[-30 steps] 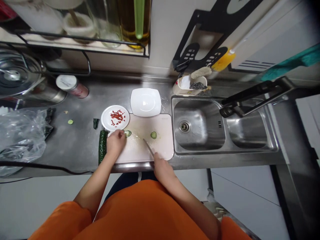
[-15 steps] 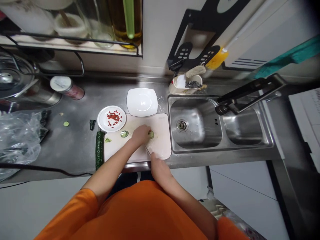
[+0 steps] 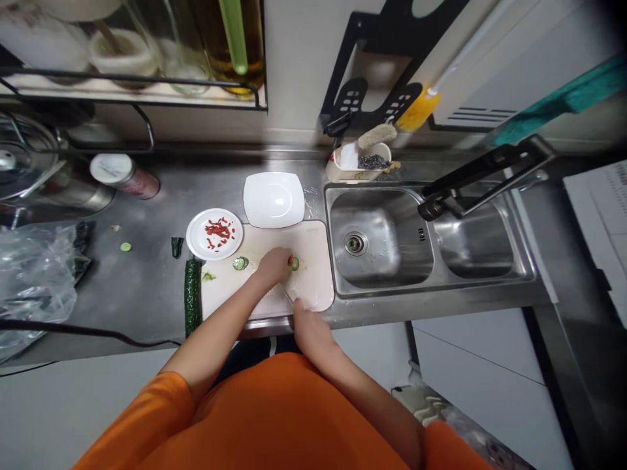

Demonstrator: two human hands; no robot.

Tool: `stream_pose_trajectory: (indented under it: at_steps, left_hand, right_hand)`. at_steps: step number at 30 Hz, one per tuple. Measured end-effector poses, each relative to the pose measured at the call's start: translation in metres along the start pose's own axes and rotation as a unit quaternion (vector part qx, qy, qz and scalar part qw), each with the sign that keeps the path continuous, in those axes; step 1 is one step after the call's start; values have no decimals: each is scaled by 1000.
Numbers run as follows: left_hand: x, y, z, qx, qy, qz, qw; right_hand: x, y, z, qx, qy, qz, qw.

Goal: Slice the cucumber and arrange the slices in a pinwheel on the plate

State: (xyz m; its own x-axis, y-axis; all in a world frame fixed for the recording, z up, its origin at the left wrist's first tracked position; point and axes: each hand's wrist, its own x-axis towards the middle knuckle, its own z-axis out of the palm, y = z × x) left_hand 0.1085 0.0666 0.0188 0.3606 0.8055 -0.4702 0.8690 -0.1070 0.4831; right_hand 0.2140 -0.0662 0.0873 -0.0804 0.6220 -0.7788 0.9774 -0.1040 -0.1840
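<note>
At the far left of the steel counter (image 3: 140, 294) lies a clear plastic bag (image 3: 42, 281), and to its right a pale green disc (image 3: 126, 247) and a dark cucumber end (image 3: 177, 247) lie apart from each other. Next comes the long cucumber (image 3: 192, 297), just beside the left edge of the cutting board (image 3: 316, 287), its long axis running away from the person, one end toward the plate of red bits (image 3: 213, 251). It looks firm, fairly light and bumpy, perhaps slick if wet; its middle would be the surest place to hold. On the board, green scraps (image 3: 208, 277) and a cucumber slice (image 3: 240, 263) lie left of the left hand (image 3: 275, 266), which reaches rightward with its fingers bunched and bent. Their tips meet a small cucumber piece (image 3: 294, 264) right of the board's middle; whether they pinch it or only press it down, I cannot tell. That piece is probably light, crisp and wet, easy to snap or let slip, so best taken by its rim; its thickness and long axis are hard to make out. Near the board's front edge, the right hand (image 3: 311, 329) has its fingers wrapped round the knife (image 3: 287, 294), whose blade slants forward and left toward the left hand. Farther right is the sink (image 3: 386, 222).
</note>
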Motion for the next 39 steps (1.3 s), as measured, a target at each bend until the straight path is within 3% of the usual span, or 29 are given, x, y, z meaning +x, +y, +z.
stream_pose_trajectory:
  at_steps: [7, 14, 21, 28, 39]
  left_hand:
    - [-7, -1, -8, -77, 1, -13, 997]
    - [-27, -36, -13, -144, 102, -112, 978]
    - [-53, -48, -1, -159, 138, -172, 962]
    - [-66, -51, 20, -52, 200, -102, 973]
    - [-63, -62, 39, -81, 252, -64, 962]
  right_hand:
    - [0, 0, -5, 1, -14, 7, 1000]
    - [-1, 1, -8, -7, -18, 1, 1000]
    - [-3, 6, -8, 15, -6, 16, 1000]
    - [1, 5, -8, 15, 19, 32, 999]
    - [11, -19, -6, -23, 35, -10, 999]
